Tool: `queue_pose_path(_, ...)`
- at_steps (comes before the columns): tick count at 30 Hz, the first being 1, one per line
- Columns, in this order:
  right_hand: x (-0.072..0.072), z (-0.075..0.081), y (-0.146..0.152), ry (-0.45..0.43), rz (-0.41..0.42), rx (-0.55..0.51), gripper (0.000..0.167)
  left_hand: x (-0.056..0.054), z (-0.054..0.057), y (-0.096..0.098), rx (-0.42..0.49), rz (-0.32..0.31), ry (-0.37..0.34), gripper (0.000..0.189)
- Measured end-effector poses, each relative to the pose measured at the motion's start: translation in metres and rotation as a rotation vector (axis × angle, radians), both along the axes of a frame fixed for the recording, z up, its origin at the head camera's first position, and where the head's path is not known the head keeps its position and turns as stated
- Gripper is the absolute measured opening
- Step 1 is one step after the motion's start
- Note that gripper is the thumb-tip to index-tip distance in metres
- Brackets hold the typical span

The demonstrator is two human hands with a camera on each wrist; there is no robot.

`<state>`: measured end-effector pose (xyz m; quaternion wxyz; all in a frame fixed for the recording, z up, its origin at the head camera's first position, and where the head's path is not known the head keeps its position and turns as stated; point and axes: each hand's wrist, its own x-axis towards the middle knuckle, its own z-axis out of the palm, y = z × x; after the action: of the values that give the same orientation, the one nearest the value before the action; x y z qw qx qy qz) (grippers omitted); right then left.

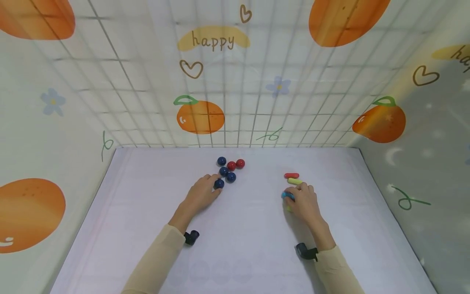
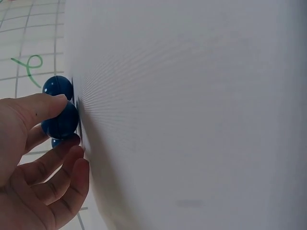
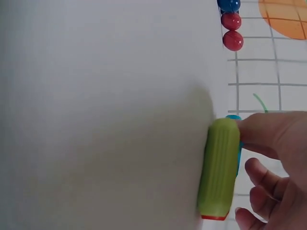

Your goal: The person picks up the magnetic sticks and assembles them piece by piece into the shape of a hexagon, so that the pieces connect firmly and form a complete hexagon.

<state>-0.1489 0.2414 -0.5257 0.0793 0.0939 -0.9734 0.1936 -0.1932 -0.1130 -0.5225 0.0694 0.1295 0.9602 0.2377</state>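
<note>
My left hand [image 1: 201,193] holds a glossy dark blue ball [image 1: 219,184] between thumb and fingers, low at the white tabletop. Just beyond it sit more dark blue balls, one nearer [image 1: 231,177] and one at the back [image 1: 222,161], beside two red balls [image 1: 236,165]. Over on the right, my right hand [image 1: 305,203] pinches a short blue stick [image 1: 288,195] with thumb and forefinger. Partly under that hand lies a ribbed green stick [image 3: 220,167], which covers much of the blue one in the right wrist view. A yellow-green stick [image 1: 294,181] and a red stick [image 1: 291,175] lie beyond the fingers.
The white tabletop [image 1: 249,237] ends at a grid wall [image 1: 242,122] hung with a printed curtain, and side curtains [image 1: 422,171] flank it. Each wrist wears a small black camera, left [image 1: 191,237] and right [image 1: 305,251].
</note>
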Motion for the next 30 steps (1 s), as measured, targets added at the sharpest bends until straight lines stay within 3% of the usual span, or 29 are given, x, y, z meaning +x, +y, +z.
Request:
queue_pose_path(9, 0.002, 0.006, -0.011, 0.079, 0.052, -0.024, 0.02, 0.007, 0.002, -0.002, -0.005, 0.006, 0.024, 0.051)
queue_pose_path(17, 0.002, 0.005, -0.027, 0.092, 0.116, -0.02, 0.018, 0.017, 0.002, -0.005, 0.002, 0.019, 0.014, 0.049)
queue_pose_path(21, 0.0, 0.004, -0.036, 0.046, 0.153, -0.033, 0.017, 0.021, 0.002, -0.005, 0.012, 0.022, 0.018, 0.049)
queue_pose_path(26, -0.004, 0.004, -0.05, -0.078, 0.173, -0.081, 0.024, 0.025, 0.003, -0.006, 0.017, 0.024, 0.018, 0.048)
queue_pose_path(30, -0.007, 0.002, -0.06, -0.18, 0.181, -0.18, 0.03, 0.027, 0.003, -0.006, 0.021, 0.031, 0.02, 0.048)
